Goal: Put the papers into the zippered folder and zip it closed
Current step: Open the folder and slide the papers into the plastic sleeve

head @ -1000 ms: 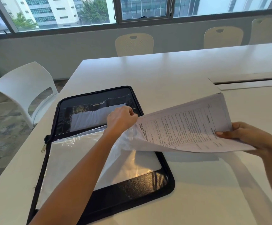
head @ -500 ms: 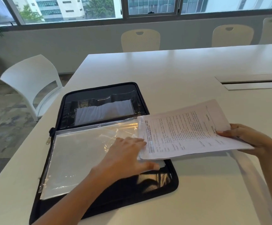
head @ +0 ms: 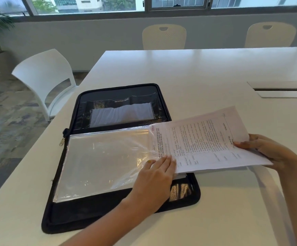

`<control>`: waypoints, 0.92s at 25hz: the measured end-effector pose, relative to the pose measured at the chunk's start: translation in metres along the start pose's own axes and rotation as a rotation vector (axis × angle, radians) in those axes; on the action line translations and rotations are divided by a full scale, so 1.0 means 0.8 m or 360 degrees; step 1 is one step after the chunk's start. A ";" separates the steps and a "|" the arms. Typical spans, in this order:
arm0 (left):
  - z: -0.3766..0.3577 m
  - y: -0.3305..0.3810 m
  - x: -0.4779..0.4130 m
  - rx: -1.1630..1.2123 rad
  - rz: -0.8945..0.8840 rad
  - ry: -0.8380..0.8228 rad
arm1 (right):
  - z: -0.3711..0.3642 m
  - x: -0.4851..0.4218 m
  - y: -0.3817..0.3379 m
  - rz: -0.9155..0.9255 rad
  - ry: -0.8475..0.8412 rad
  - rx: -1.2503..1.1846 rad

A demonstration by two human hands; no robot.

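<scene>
Two hands work over a white worktop (head: 197, 71), and we see a black zippered folder (head: 119, 206) lying open and flat on it. Our left hand (head: 154, 176) rests flat, fingers together, on a clear plastic sleeve (head: 101, 162) inside the folder. Our right hand (head: 266, 150) pinches the right edge of a stack of printed papers (head: 208, 144); their left end lies at the sleeve's open side, partly under the plastic. A zipper pull (head: 61, 141) hangs at the folder's left edge.
</scene>
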State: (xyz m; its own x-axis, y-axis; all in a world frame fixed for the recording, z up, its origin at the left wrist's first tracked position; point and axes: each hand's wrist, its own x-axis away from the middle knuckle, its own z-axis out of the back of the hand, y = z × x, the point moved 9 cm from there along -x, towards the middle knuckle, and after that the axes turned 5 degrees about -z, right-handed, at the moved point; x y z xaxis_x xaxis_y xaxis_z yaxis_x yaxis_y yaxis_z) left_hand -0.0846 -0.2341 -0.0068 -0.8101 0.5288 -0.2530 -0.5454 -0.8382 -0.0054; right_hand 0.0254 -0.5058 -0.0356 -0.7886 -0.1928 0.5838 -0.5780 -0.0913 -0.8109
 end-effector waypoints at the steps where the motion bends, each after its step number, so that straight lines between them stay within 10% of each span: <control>1: -0.001 0.001 0.001 -0.0017 0.0027 0.0001 | -0.007 -0.003 -0.001 0.0000 -0.0013 0.0002; 23: 0.006 0.018 -0.005 0.0081 0.0207 0.0199 | -0.167 -0.020 -0.010 0.0187 0.0234 0.0323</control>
State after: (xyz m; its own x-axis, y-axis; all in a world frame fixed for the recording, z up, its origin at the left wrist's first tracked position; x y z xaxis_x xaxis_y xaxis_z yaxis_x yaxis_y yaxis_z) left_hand -0.0898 -0.2475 -0.0013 -0.8432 0.3929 -0.3669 -0.4504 -0.8889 0.0832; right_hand 0.0145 -0.3713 -0.0330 -0.8785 -0.0711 0.4725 -0.4384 -0.2732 -0.8562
